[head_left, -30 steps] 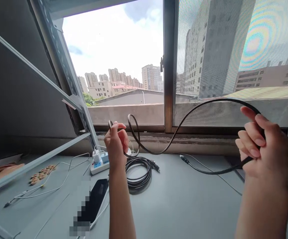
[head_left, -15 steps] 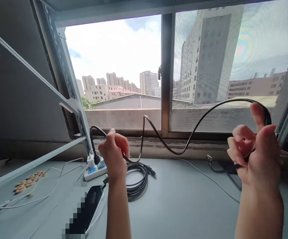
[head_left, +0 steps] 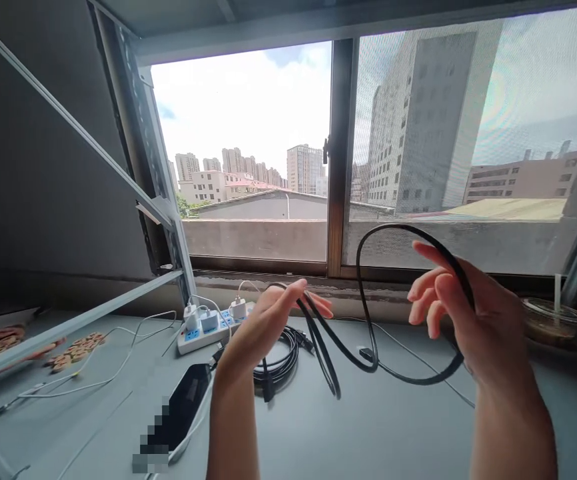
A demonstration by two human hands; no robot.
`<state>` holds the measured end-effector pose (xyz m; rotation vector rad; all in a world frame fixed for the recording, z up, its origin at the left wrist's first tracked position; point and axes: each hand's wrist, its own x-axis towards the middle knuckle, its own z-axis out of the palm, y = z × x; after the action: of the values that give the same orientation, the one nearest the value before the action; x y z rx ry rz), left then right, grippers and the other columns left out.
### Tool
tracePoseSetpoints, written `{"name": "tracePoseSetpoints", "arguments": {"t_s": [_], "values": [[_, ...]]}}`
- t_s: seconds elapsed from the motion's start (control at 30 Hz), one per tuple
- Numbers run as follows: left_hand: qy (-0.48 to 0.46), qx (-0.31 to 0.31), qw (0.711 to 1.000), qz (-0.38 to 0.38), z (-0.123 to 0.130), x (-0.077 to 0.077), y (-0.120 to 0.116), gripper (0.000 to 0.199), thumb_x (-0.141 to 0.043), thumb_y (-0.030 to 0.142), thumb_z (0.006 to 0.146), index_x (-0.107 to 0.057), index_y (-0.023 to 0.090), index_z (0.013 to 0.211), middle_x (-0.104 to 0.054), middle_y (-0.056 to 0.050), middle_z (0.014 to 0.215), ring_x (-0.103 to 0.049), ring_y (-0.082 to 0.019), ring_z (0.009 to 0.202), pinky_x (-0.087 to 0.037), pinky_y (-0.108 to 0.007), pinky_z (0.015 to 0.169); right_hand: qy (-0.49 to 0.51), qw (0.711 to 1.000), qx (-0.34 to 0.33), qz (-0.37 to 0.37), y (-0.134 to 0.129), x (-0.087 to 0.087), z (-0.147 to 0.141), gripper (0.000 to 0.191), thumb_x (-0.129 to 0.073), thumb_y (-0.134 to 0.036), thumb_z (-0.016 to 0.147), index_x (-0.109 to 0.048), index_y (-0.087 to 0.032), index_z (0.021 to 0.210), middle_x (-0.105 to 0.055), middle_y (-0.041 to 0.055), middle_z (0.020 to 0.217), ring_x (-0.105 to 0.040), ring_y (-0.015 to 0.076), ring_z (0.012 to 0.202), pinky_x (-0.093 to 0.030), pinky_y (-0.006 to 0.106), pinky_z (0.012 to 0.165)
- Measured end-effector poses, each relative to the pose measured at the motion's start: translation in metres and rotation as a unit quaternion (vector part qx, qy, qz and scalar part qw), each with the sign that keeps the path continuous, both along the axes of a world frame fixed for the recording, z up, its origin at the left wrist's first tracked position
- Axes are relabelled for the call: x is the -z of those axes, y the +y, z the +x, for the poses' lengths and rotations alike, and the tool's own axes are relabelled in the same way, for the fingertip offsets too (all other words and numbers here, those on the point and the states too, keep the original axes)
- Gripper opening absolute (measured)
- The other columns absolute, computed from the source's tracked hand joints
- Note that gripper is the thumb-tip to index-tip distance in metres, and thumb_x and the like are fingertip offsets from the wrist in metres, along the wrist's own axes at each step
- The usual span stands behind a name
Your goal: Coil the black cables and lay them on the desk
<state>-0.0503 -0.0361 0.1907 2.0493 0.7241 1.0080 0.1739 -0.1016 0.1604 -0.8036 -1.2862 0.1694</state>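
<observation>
Between my hands a black cable (head_left: 363,293) runs in loose loops above the table. My left hand (head_left: 266,323) is closed on it, thumb against fingers, with a narrow loop hanging to its right. A black plug end (head_left: 267,385) dangles below that hand. Over my right hand (head_left: 478,313) the cable arches, lying in the crook between thumb and forefinger, with the other fingers loosely curled. Another small black connector (head_left: 366,355) shows near the bottom of the right loop. Behind my left hand a coil of black cable (head_left: 286,363) lies on the table, partly hidden.
A white power strip (head_left: 201,340) with chargers stands at the back left. In front lie a black phone (head_left: 191,393) and white cables (head_left: 88,380). Light brown pieces (head_left: 76,351) lie farther left. A lidded cup with a straw (head_left: 553,320) is beyond my right hand. A metal frame (head_left: 168,200) borders the window.
My left hand has moved right, bringing the plug end away from the power strip area. My right hand has lowered and moved left, so the hands are closer and the cable hangs in loops.
</observation>
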Motion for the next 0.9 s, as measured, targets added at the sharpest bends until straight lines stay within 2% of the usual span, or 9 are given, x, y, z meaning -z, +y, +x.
{"name": "tracePoseSetpoints", "arguments": {"t_s": [0.07, 0.17, 0.33, 0.4, 0.5, 0.63, 0.73, 0.83, 0.9], "values": [[-0.029, 0.002, 0.999, 0.018, 0.011, 0.002, -0.001, 0.050, -0.035, 0.046, 0.093, -0.076, 0.023, 0.077, -0.071, -0.004, 0.095, -0.062, -0.025, 0.100, -0.042, -0.035, 0.097, -0.054, 0.998, 0.007, -0.029, 0.000, 0.000, -0.006, 0.037, -0.058, -0.044, 0.085, -0.062, -0.029, 0.118, -0.064, 0.0004, 0.077, -0.060, 0.0104, 0.056, -0.044, 0.017, 0.038], [-0.070, 0.016, 0.997, 0.019, 0.024, 0.004, -0.002, 0.048, -0.036, 0.047, 0.095, -0.076, 0.024, 0.079, -0.071, -0.003, 0.081, -0.064, -0.022, 0.090, -0.044, -0.033, 0.094, -0.112, 0.991, 0.011, -0.072, 0.004, 0.000, -0.020, 0.043, -0.062, -0.044, 0.081, -0.059, -0.028, 0.121, -0.066, 0.0027, 0.093, -0.064, 0.0136, 0.073, -0.049, 0.019, 0.046], [-0.066, 0.029, 0.997, 0.008, 0.038, 0.012, 0.003, 0.057, -0.032, 0.052, 0.095, -0.074, 0.022, 0.069, -0.066, -0.002, 0.066, -0.064, -0.020, 0.076, -0.048, -0.031, 0.085, -0.186, 0.978, -0.009, -0.096, 0.013, 0.004, -0.041, 0.087, -0.076, -0.031, 0.067, -0.032, -0.031, 0.142, -0.062, 0.0039, 0.114, -0.065, 0.0161, 0.082, -0.055, 0.023, 0.057], [-0.061, 0.040, 0.997, 0.008, 0.042, 0.015, 0.007, 0.059, -0.032, 0.053, 0.095, -0.074, 0.021, 0.070, -0.065, -0.002, 0.064, -0.063, -0.020, 0.075, -0.049, -0.030, 0.080, -0.169, 0.980, -0.026, -0.106, 0.016, 0.005, -0.043, 0.078, -0.067, -0.026, 0.074, -0.031, -0.030, 0.143, -0.063, 0.0041, 0.113, -0.064, 0.0118, 0.068, -0.055, 0.022, 0.053], [-0.044, 0.034, 0.998, 0.021, 0.046, 0.018, 0.010, 0.052, -0.039, 0.053, 0.093, -0.076, 0.019, 0.079, -0.067, -0.003, 0.068, -0.064, -0.021, 0.079, -0.050, -0.029, 0.075, -0.110, 0.984, -0.033, -0.137, 0.021, 0.005, -0.036, 0.056, -0.055, -0.025, 0.082, -0.043, -0.027, 0.137, -0.064, 0.0042, 0.109, -0.051, 0.0037, 0.042, -0.051, 0.020, 0.037], [-0.063, 0.056, 0.996, 0.034, 0.046, 0.014, 0.005, 0.034, -0.051, 0.043, 0.091, -0.073, 0.018, 0.100, -0.071, -0.005, 0.089, -0.064, -0.023, 0.091, -0.051, -0.027, 0.072, -0.016, 0.986, 0.028, -0.165, 0.027, 0.006, -0.018, 0.050, -0.060, -0.030, 0.078, -0.058, -0.020, 0.127, -0.067, 0.0065, 0.106, -0.047, 0.0035, 0.036, -0.044, 0.019, 0.024], [-0.104, 0.064, 0.991, 0.049, 0.042, 0.009, -0.001, 0.027, -0.060, 0.037, 0.087, -0.072, 0.017, 0.100, -0.071, -0.007, 0.097, -0.065, -0.023, 0.093, -0.052, -0.027, 0.071, 0.033, 0.986, 0.071, -0.148, 0.025, 0.006, -0.009, 0.052, -0.064, -0.030, 0.075, -0.060, -0.018, 0.126, -0.067, 0.0081, 0.108, -0.044, 0.0021, 0.031, -0.044, 0.020, 0.023], [-0.152, 0.033, 0.979, 0.134, 0.035, 0.005, -0.002, 0.024, -0.066, 0.034, 0.083, -0.070, 0.019, 0.101, -0.069, -0.008, 0.107, -0.062, -0.024, 0.103, -0.050, -0.031, 0.086, 0.051, 0.985, 0.123, -0.108, 0.017, 0.003, -0.009, 0.053, -0.066, -0.029, 0.074, -0.060, -0.021, 0.126, -0.068, 0.0077, 0.110, -0.043, 0.0013, 0.029, -0.045, 0.020, 0.025], [-0.147, -0.001, 0.968, 0.203, 0.033, 0.006, 0.002, 0.039, -0.071, 0.034, 0.078, -0.064, 0.023, 0.115, -0.061, -0.007, 0.123, -0.052, -0.025, 0.119, -0.041, -0.036, 0.101, 0.067, 0.983, 0.151, -0.084, 0.010, 0.000, -0.015, 0.052, -0.068, -0.027, 0.073, -0.061, -0.023, 0.125, -0.068, 0.0067, 0.109, -0.046, 0.0023, 0.031, -0.045, 0.019, 0.025]]}}
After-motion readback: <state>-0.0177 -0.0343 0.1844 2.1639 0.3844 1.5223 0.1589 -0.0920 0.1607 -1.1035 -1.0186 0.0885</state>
